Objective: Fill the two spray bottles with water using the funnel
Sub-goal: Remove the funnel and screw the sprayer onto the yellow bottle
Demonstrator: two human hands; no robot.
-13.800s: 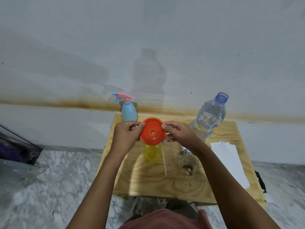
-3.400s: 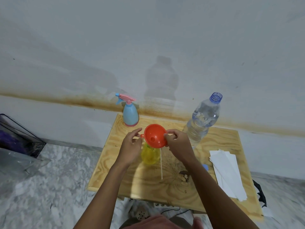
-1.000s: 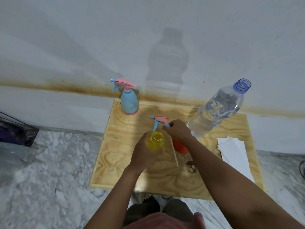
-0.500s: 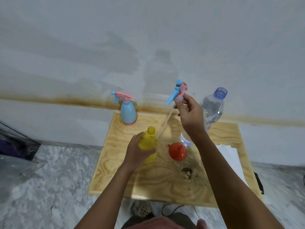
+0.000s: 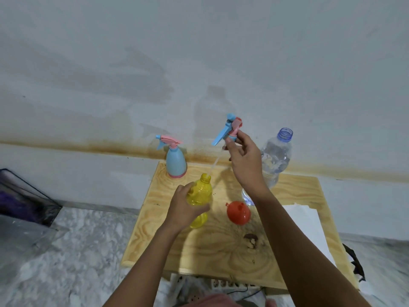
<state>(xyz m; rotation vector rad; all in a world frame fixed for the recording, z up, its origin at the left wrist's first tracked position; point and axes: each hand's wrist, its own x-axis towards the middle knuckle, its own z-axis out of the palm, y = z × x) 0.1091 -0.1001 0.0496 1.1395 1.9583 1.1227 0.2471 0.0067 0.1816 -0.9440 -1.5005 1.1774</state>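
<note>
Looking from the left, we see the blue spray bottle [image 5: 176, 161] standing at the back of the tabletop [image 5: 199, 251]. Our left hand [image 5: 184, 209] wraps around the yellow bottle [image 5: 200, 191], its mouth open. Our right hand [image 5: 243, 156] pinches the sprayer top [image 5: 230, 129] up high, its thin tube [image 5: 215, 161] reaching down to that mouth. The orange funnel [image 5: 238, 213] lies upside down near the clear water bottle [image 5: 276, 156].

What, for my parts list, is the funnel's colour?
Orange-red; the funnel shows best in the head view.

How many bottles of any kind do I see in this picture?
3: a blue spray bottle at the table's back left, a yellow bottle in the left hand, a clear water bottle at back right.
</note>
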